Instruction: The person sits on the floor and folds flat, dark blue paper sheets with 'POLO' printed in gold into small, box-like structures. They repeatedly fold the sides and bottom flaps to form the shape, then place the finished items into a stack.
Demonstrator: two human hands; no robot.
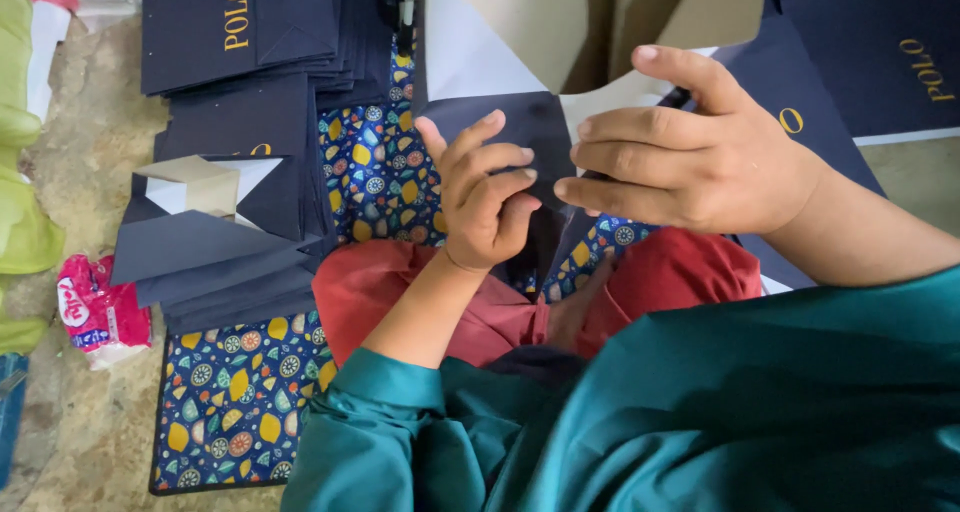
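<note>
A dark navy paper bag (520, 122) with a pale inside lies partly unfolded over my lap, its bottom flaps open. My left hand (480, 197) pinches a folded navy flap near the middle. My right hand (690, 152) rests flat on the bag just to the right, fingers pressing the fold toward my left hand. I sit cross-legged in red trousers (680, 272) and teal sleeves on a patterned mat (240, 392).
Stacks of flat navy bags (240, 32) lie at the upper left, with a pile of folded ones (220, 242) beside my knee. More navy bags (880, 42) sit at the upper right. A pink plastic packet (95, 307) lies on the stone floor at left.
</note>
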